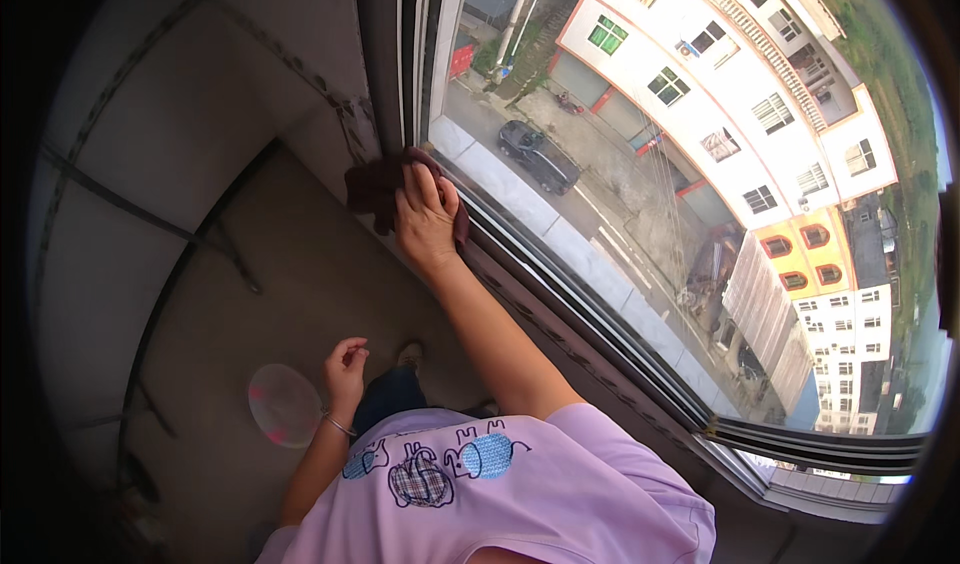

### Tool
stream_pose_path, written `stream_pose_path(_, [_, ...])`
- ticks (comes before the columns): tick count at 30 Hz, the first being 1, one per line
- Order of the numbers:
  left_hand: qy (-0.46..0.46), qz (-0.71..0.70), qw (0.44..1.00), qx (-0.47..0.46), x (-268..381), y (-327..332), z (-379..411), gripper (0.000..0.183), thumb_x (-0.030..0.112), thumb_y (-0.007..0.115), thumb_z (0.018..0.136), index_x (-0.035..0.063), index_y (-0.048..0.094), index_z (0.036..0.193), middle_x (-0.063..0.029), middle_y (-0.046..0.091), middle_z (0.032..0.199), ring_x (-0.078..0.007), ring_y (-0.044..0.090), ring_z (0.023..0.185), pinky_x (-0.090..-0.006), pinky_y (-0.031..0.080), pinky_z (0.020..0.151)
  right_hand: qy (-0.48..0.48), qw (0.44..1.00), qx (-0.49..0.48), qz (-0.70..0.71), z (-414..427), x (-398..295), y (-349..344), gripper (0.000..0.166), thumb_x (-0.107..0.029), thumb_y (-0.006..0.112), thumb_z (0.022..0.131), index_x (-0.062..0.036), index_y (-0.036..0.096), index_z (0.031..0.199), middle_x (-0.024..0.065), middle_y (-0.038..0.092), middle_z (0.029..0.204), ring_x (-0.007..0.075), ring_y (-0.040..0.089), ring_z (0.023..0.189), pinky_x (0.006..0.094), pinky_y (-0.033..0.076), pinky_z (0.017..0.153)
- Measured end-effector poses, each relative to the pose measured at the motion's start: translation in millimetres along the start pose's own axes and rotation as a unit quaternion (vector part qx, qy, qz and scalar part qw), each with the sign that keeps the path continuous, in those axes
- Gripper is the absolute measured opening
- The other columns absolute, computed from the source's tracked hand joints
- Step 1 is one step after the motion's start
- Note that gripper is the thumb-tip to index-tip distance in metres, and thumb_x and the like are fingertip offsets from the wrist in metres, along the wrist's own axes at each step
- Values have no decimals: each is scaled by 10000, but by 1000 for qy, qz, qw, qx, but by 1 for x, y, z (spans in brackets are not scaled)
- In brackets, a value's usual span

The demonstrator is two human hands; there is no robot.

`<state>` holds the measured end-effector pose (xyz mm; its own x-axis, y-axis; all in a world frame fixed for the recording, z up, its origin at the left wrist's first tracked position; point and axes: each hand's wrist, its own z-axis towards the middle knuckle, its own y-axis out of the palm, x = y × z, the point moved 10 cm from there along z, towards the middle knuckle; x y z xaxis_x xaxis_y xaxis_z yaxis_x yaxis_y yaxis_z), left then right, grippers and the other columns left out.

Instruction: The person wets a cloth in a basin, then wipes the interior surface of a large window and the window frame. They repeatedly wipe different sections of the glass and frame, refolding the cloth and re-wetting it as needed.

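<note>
My right hand (pixel 426 222) presses a dark maroon cloth (pixel 371 185) onto the inner corner of the window sill, where the sill meets the side frame. Part of the cloth hangs over the sill's inner edge. Beside it runs the metal track of the window frame (pixel 555 282). My left hand (pixel 346 369) hangs low over the floor, away from the sill, with its fingers loosely curled and nothing seen in it. A bracelet (pixel 337 423) circles that wrist. Just left of it is a translucent round thing with pink patches (pixel 283 406), possibly a balloon.
Window glass (pixel 622 211) fills the right side, with a street, a dark car (pixel 538 156) and buildings far below. A tiled wall (pixel 187 76) with a dark patterned border stands at the left. Below lies the brown floor (pixel 300 264), with my shoe (pixel 410 355) on it.
</note>
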<state>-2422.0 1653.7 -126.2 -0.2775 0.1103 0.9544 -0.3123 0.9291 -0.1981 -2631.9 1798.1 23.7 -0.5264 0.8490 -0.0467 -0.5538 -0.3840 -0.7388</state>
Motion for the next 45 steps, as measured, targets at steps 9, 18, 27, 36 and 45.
stream_pose_path(9, [-24, -99, 994, -42, 29, 48, 54, 271, 137, 529, 975, 54, 534, 1233, -31, 590, 957, -83, 541, 811, -218, 453, 713, 69, 990, 10, 126, -24, 33, -68, 242, -150, 590, 747, -30, 611, 956, 94, 608, 1185, 233, 461, 1247, 389, 299, 1054])
stream_pose_path(18, [149, -23, 937, -316, 120, 215, -27, 282, 152, 523, 983, 54, 535, 1247, -12, 583, 935, -72, 552, 791, -213, 465, 697, 288, 938, 121, -153, -256, 143, -324, 157, -84, 653, 701, -59, 658, 856, 56, 663, 1002, 221, 569, 1087, 409, 341, 1019])
stream_pose_path(27, [56, 30, 784, -617, 92, 357, -230, 396, 273, 533, 981, 73, 512, 1323, -93, 600, 1110, -148, 577, 994, -259, 514, 780, 566, 530, 489, 399, -478, 245, -439, 226, -111, 456, 929, 1, 604, 1057, 125, 640, 1069, 248, 585, 1044, 385, 456, 927])
stream_pose_path(36, [-36, -403, 691, -599, 273, 405, -318, 628, 453, 389, 986, 59, 302, 1467, -169, 464, 1381, -295, 476, 1257, -425, 341, 1098, 331, 549, 344, 686, -385, 155, -452, 365, -84, 604, 839, -43, 590, 1201, 123, 537, 1312, 208, 538, 1162, 370, 431, 999])
stream_pose_path(45, [874, -8, 481, -73, 470, 429, -437, 437, 162, 657, 812, 189, 640, 1248, -51, 612, 1118, -254, 541, 1073, -417, 330, 1004, 464, 582, 304, 594, -459, 168, -462, 488, -68, 651, 848, -48, 488, 1308, 80, 611, 1107, 146, 577, 1020, 299, 482, 891])
